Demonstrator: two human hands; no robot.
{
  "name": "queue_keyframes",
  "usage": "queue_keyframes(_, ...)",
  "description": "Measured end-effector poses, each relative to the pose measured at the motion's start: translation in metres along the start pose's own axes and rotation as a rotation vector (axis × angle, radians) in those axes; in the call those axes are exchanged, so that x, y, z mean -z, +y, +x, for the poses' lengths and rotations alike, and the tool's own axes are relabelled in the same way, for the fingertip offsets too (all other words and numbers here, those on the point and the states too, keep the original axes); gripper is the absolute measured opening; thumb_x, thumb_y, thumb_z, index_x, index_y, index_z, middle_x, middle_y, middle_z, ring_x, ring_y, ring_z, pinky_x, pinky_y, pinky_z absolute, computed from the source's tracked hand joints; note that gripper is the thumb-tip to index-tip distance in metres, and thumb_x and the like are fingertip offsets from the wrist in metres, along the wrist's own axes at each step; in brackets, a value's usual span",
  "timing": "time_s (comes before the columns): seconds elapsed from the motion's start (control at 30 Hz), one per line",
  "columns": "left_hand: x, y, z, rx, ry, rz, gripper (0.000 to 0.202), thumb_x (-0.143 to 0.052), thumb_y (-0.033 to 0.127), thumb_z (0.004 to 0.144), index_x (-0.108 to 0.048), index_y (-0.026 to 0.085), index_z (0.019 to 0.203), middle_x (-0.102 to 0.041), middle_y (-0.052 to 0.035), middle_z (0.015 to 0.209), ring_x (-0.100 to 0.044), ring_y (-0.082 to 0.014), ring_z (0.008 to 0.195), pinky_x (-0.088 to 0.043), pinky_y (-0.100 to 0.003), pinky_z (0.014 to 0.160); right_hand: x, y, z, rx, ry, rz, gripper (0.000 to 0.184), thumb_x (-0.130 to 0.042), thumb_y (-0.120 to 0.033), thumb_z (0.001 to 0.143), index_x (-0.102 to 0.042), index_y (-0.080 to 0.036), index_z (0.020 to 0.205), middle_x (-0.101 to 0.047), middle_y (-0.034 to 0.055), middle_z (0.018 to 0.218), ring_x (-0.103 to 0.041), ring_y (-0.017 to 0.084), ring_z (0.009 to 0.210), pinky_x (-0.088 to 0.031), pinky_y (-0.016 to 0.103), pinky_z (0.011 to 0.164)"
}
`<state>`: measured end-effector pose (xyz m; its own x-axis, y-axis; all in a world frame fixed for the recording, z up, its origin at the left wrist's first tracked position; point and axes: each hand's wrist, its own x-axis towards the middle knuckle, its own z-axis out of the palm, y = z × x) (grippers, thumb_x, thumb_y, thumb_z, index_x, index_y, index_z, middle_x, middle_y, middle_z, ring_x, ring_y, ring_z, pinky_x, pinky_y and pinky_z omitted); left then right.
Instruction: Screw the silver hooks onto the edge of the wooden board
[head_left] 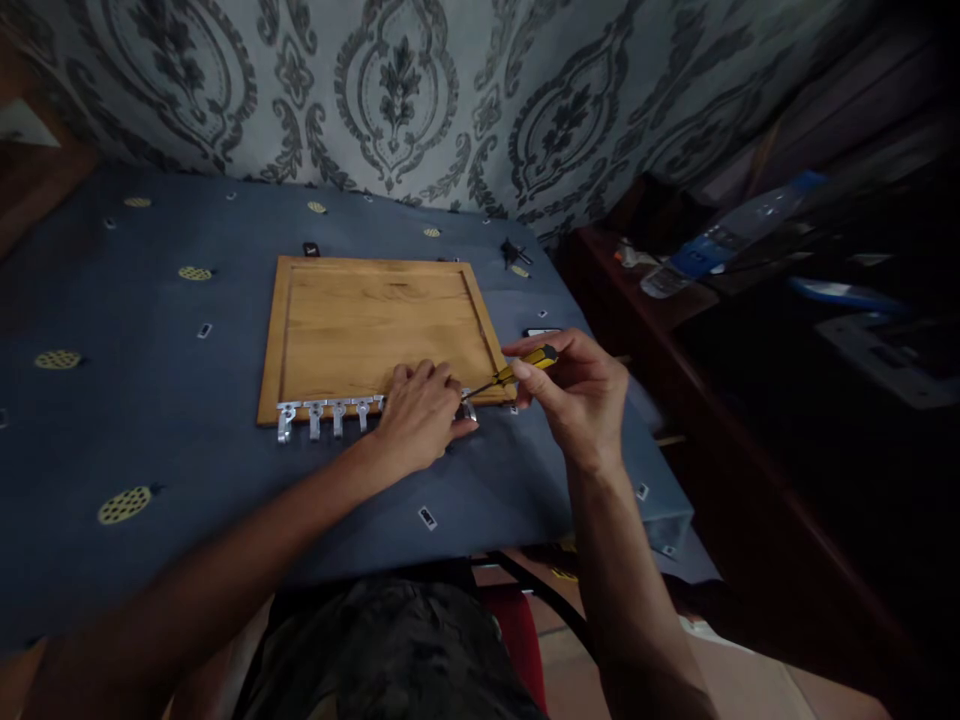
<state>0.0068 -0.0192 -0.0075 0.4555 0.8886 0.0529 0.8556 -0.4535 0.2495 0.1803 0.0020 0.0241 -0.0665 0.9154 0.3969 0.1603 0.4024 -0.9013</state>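
A wooden cabinet door panel (382,325) lies flat on the blue tablecloth. Along its near edge sits a row of several metal hinges (315,415), their arms hanging over the edge. My left hand (420,415) rests on that edge toward the right, fingers curled on the wood and thumb below, closed around another hinge (466,408) that it partly hides. In my right hand (581,395) is a yellow and black screwdriver (529,367), pinched by the handle. Its shaft slants down to the left, and the tip reaches the hinge beside my left hand.
Beyond the panel lie a small black object (311,249) and a dark tool-like item (516,253). A phone-like object (541,332) is partly behind my right hand. To the right, a plastic water bottle (731,240) stands on a dark side surface. A patterned curtain (397,90) hangs behind.
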Motion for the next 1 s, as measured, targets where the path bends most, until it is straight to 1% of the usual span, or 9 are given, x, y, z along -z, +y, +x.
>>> queue_keyframes(0.07, -0.001, 0.000, 0.000, -0.009, 0.002, 0.000, 0.039, -0.064, 0.048, 0.096, -0.067, 0.013, 0.113, -0.064, -0.0130, 0.119, -0.055, -0.0315, 0.117, -0.041, -0.043, 0.092, 0.000, -0.001, 0.001, -0.022, -0.027, 0.003, 0.037, -0.088, -0.046, 0.070, -0.062, -0.020, 0.077, -0.076, 0.0001, 0.081, -0.056, 0.006, 0.044, -0.051, 0.020, 0.041)
queue_keyframes(0.2, -0.003, -0.002, 0.001, -0.014, 0.012, 0.006, 0.038, -0.062, 0.048, 0.096, -0.067, 0.014, 0.112, -0.064, -0.0134, 0.120, -0.055, -0.0314, 0.117, -0.042, -0.044, 0.092, 0.004, -0.006, 0.001, -0.026, -0.125, -0.020, 0.035, -0.082, -0.049, 0.078, -0.070, -0.021, 0.093, -0.077, 0.0018, 0.086, -0.062, 0.009, 0.049, -0.057, 0.025, 0.050)
queue_keyframes(0.3, -0.004, -0.002, 0.000, -0.014, 0.024, 0.010, 0.035, -0.063, 0.048, 0.096, -0.068, 0.016, 0.109, -0.065, -0.0129, 0.117, -0.055, -0.0313, 0.115, -0.042, -0.045, 0.091, 0.005, -0.006, 0.000, -0.019, -0.135, -0.051, 0.030, -0.081, -0.048, 0.079, -0.073, -0.021, 0.089, -0.076, 0.0014, 0.084, -0.060, 0.008, 0.048, -0.056, 0.025, 0.049)
queue_keyframes(0.4, -0.005, -0.002, 0.000, -0.018, 0.036, 0.007, 0.035, -0.062, 0.048, 0.096, -0.068, 0.016, 0.109, -0.064, -0.0131, 0.117, -0.054, -0.0321, 0.114, -0.042, -0.046, 0.092, -0.001, 0.000, -0.001, 0.008, -0.016, -0.083, 0.036, -0.089, -0.048, 0.069, -0.066, -0.021, 0.075, -0.072, -0.0021, 0.072, -0.055, 0.008, 0.044, -0.049, 0.022, 0.040)
queue_keyframes(0.5, -0.004, -0.001, -0.001, -0.016, 0.034, -0.001, 0.037, -0.061, 0.049, 0.096, -0.068, 0.015, 0.109, -0.064, -0.0133, 0.116, -0.054, -0.0325, 0.114, -0.042, -0.046, 0.091, -0.009, 0.007, -0.003, 0.051, 0.104, -0.133, 0.043, -0.092, -0.048, 0.064, -0.058, -0.022, 0.071, -0.063, -0.0058, 0.062, -0.054, 0.008, 0.043, -0.045, 0.021, 0.038)
queue_keyframes(0.63, -0.003, -0.002, 0.000, -0.016, 0.008, -0.004, 0.038, -0.062, 0.050, 0.096, -0.068, 0.015, 0.108, -0.064, -0.0137, 0.117, -0.054, -0.0324, 0.115, -0.041, -0.045, 0.091, -0.014, 0.003, -0.006, 0.177, 0.384, -0.102, 0.033, -0.084, -0.046, 0.075, -0.061, -0.023, 0.078, -0.066, -0.0041, 0.072, -0.056, 0.008, 0.045, -0.047, 0.023, 0.041)
queue_keyframes(0.7, -0.003, -0.003, 0.000, -0.025, -0.003, -0.015, 0.037, -0.061, 0.050, 0.096, -0.068, 0.014, 0.107, -0.064, -0.0140, 0.117, -0.054, -0.0327, 0.115, -0.042, -0.046, 0.091, -0.013, -0.002, -0.006, 0.203, 0.468, -0.083, 0.030, -0.081, -0.046, 0.079, -0.062, -0.023, 0.081, -0.067, -0.0035, 0.073, -0.057, 0.008, 0.045, -0.046, 0.023, 0.040)
queue_keyframes(0.83, -0.004, -0.003, -0.001, -0.032, 0.027, -0.030, 0.035, -0.061, 0.048, 0.097, -0.068, 0.014, 0.106, -0.064, -0.0153, 0.116, -0.054, -0.0333, 0.113, -0.042, -0.048, 0.090, -0.011, -0.005, -0.007, 0.144, 0.373, -0.129, 0.033, -0.080, -0.051, 0.079, -0.062, -0.023, 0.079, -0.063, -0.0050, 0.065, -0.057, 0.009, 0.043, -0.045, 0.023, 0.040)
queue_keyframes(1.0, -0.005, -0.002, -0.001, -0.024, 0.028, -0.032, 0.033, -0.063, 0.046, 0.096, -0.068, 0.015, 0.107, -0.064, -0.0136, 0.116, -0.055, -0.0322, 0.114, -0.041, -0.047, 0.091, -0.011, 0.002, -0.008, 0.117, 0.307, -0.177, 0.036, -0.079, -0.054, 0.078, -0.061, -0.023, 0.077, -0.063, -0.0052, 0.064, -0.058, 0.009, 0.042, -0.047, 0.021, 0.040)
